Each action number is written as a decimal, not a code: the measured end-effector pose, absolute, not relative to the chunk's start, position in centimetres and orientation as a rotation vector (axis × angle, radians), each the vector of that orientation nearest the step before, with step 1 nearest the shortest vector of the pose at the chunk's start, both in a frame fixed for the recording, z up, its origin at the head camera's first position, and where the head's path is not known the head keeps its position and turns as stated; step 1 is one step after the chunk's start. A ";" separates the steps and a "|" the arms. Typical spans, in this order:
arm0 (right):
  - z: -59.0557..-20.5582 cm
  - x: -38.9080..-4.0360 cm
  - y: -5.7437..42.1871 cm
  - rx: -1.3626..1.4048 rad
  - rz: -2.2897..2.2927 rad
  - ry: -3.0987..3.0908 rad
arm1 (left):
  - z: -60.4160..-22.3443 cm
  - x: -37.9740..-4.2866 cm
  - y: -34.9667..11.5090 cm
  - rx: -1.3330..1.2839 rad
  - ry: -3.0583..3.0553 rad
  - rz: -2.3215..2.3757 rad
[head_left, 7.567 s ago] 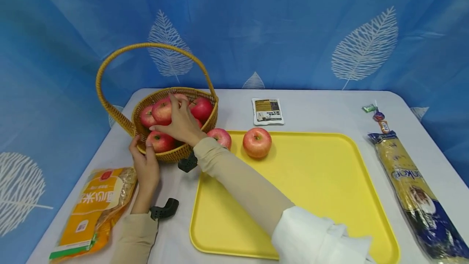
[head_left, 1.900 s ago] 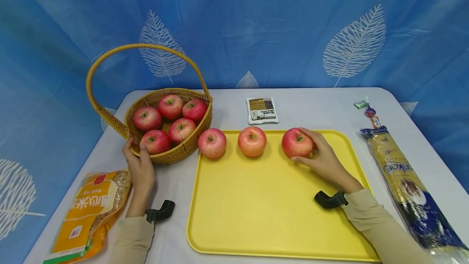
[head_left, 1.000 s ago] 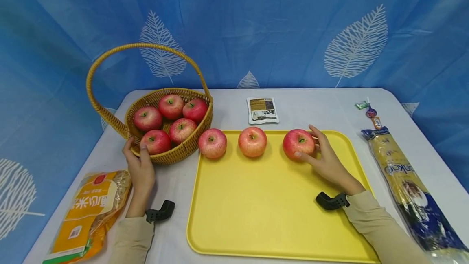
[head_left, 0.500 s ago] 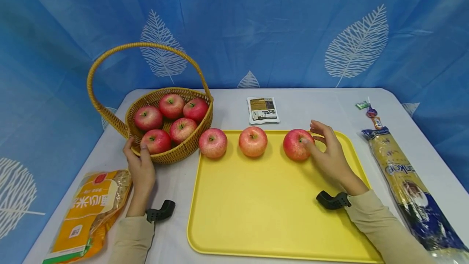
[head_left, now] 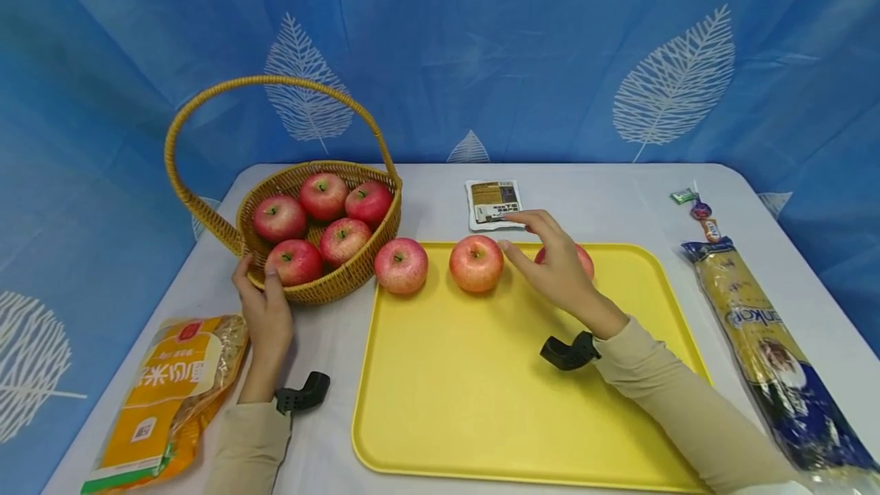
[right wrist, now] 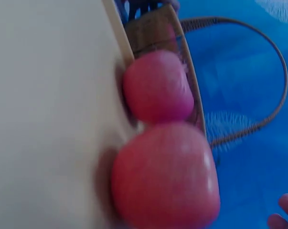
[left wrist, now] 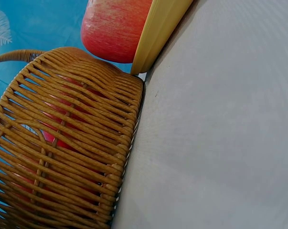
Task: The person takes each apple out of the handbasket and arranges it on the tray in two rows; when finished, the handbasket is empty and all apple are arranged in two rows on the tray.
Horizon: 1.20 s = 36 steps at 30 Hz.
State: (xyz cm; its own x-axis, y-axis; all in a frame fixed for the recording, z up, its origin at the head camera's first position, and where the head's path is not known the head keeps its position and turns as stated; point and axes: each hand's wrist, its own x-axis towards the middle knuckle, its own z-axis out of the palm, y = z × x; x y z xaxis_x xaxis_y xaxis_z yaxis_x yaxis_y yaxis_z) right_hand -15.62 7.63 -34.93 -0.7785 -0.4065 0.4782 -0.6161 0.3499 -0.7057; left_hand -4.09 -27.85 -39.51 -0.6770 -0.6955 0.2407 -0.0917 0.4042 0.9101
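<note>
My left hand [head_left: 266,319] holds the near left rim of a wicker basket [head_left: 344,281], thumb over the edge. Several red apples lie inside it, one of them a near apple [head_left: 294,262] close to my thumb. Over the yellow tray [head_left: 467,396] hovers my right hand [head_left: 560,270], fingers spread and holding nothing. It partly hides the right apple [head_left: 584,260] on the tray. Just left of its thumb sits the middle apple [head_left: 477,263]. The left apple [head_left: 401,266] rests at the tray's far left corner, beside the basket; the right wrist view shows two apples in line.
An orange bag of noodles [head_left: 168,396] lies left of my left forearm. Behind the tray is a small flat packet [head_left: 492,201]. To the right lie a long gold-and-blue bag [head_left: 777,357] and small wrapped candies [head_left: 701,210]. The basket's tall handle [head_left: 275,81] arches up.
My right hand has brought an apple from the basket to the tray's right, let it go, and moved left toward the middle apple. The left hand stays on the basket.
</note>
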 end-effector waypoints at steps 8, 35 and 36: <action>-33.8 -15.1 1.8 1.187 1.409 -2.511 | -39.6 -4.1 -28.2 0.637 -2.052 -1.289; -33.8 -16.9 -11.8 1.348 1.130 -2.754 | -38.8 -3.7 -27.6 0.623 -2.064 -1.258; -33.7 -17.1 -12.0 1.353 1.096 -2.770 | -39.2 -3.8 -27.9 0.622 -2.066 -1.255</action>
State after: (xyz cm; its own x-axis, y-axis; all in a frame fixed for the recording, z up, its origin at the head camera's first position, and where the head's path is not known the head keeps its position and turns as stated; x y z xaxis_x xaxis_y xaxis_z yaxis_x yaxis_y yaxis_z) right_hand -17.06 -12.01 -33.71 -0.6510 -0.7406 0.1664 -0.6540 0.4360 -0.6182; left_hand -3.78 -27.86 -39.23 -0.6870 -0.6734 0.2731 -0.0682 0.4339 0.8984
